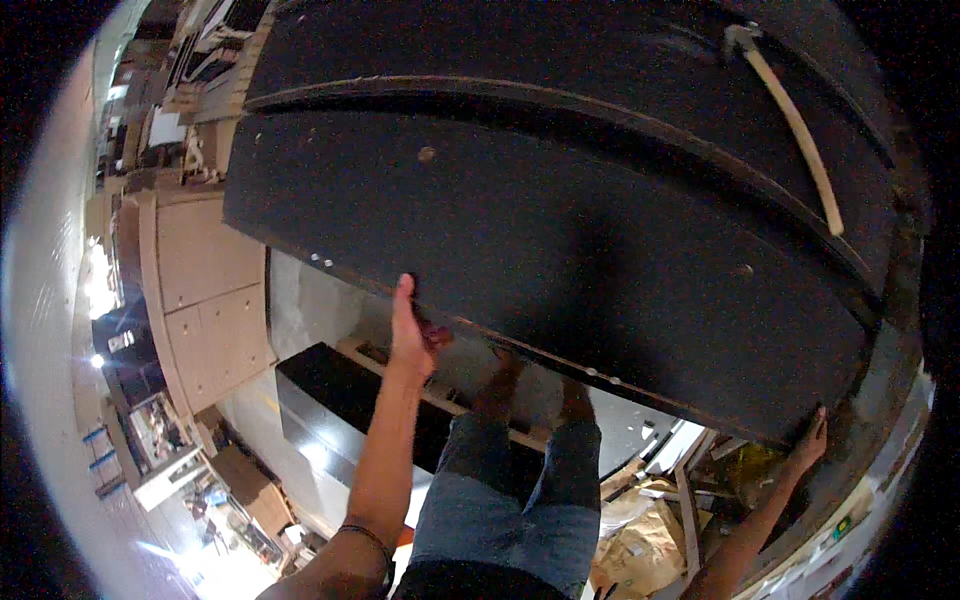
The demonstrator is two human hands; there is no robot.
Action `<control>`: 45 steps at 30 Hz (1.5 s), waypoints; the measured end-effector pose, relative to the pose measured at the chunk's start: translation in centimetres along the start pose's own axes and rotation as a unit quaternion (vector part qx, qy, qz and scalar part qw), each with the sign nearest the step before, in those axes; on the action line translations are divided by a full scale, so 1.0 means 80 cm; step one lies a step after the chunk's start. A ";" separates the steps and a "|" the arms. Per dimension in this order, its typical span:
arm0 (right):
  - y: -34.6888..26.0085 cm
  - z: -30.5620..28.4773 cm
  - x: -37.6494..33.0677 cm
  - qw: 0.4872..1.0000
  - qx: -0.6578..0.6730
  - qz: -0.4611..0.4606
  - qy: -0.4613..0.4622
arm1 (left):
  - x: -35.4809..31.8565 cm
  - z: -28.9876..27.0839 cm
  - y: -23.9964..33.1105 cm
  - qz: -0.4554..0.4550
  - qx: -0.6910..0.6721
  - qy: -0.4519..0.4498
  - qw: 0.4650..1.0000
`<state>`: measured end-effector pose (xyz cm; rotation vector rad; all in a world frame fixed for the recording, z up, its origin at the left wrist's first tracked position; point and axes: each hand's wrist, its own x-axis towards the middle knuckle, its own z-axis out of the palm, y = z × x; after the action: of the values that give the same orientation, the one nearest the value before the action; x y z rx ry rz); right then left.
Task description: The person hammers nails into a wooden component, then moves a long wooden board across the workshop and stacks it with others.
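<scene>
both hands, left (410, 335) and right (812, 437), grip the dark panel's (560, 230) near edge.

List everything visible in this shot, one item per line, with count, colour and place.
Large board: one, black, fills the upper middle, held along its lower edge.
Hammer: one, pale wooden handle, lying on the upper board at top right.
Second board: one, black, lying behind the large one at the top.
Cabinet panels: several, light brown wood, standing at left.
Low black box: one, black, on the floor below the board.
Wood scraps and paper sacks: a heap, tan, at lower right.
Jeans-clad legs: two, blue, bottom centre.
Left hand: one, gripping the board's lower edge, with a dark wristband.
Right hand: one, at the board's lower right corner.
</scene>
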<state>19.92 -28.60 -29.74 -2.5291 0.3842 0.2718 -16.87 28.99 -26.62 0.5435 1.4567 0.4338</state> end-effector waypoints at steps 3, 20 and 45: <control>0.060 -0.017 0.048 0.990 -0.104 -0.082 0.038 | -0.010 -0.002 -0.009 -0.015 -0.003 -0.010 1.000; 0.012 -0.026 0.093 0.865 -0.463 -0.138 0.136 | 0.024 -0.020 0.067 0.409 0.403 0.310 0.758; 0.064 0.003 0.050 0.909 -0.344 -0.160 0.172 | 0.036 -0.057 0.013 0.178 0.172 0.301 0.921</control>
<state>22.01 -33.43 -33.59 -3.2910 -0.0257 -0.2176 -21.12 31.90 -28.43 1.0304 2.0550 0.6777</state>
